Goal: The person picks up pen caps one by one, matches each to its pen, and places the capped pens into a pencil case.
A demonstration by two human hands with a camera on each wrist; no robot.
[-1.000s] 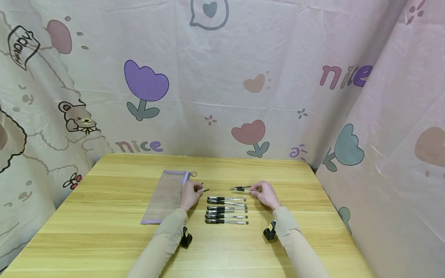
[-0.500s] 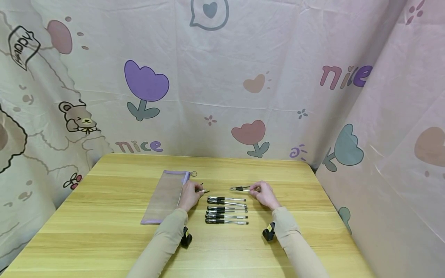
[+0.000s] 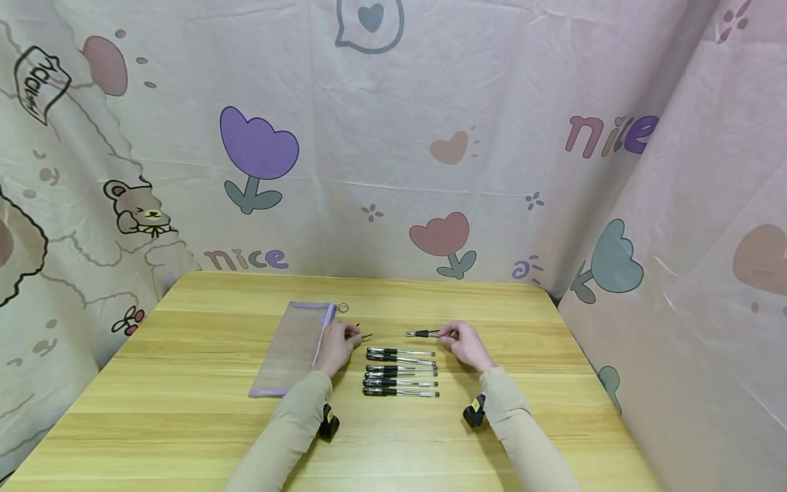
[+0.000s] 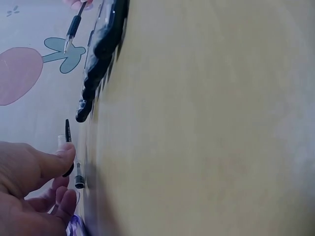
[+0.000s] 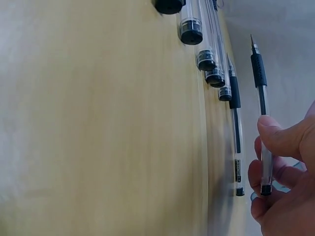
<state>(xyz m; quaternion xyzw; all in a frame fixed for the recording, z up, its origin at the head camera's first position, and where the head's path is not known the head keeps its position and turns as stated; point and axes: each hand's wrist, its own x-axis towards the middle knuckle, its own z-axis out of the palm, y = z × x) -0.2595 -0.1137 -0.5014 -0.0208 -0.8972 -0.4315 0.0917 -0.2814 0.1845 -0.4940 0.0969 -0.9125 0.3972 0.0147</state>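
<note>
My right hand (image 3: 465,344) pinches an uncapped black gel pen (image 5: 258,71) between thumb and fingers, its tip pointing left in the head view. Close beside it, a second uncapped pen (image 5: 235,93) lies on the table. With thumb and fingertips, my left hand (image 3: 335,347) pinches a small pen cap (image 4: 68,130) with a black clip. Another pen cap (image 4: 79,177) lies on the table right by those fingers. Between the two hands, nearer the body, several capped black pens (image 3: 381,383) lie in a row, grips to the left.
A mesh zipper pouch (image 3: 285,352) with purple edging lies flat under and left of the left hand, its key ring (image 3: 342,307) at the far corner. The wooden table (image 3: 184,355) meets a printed curtain (image 3: 369,137) at the back.
The right hand has shifted slightly left with its pen, which now overlaps the pen on the table in the head view. The left hand has barely moved.
</note>
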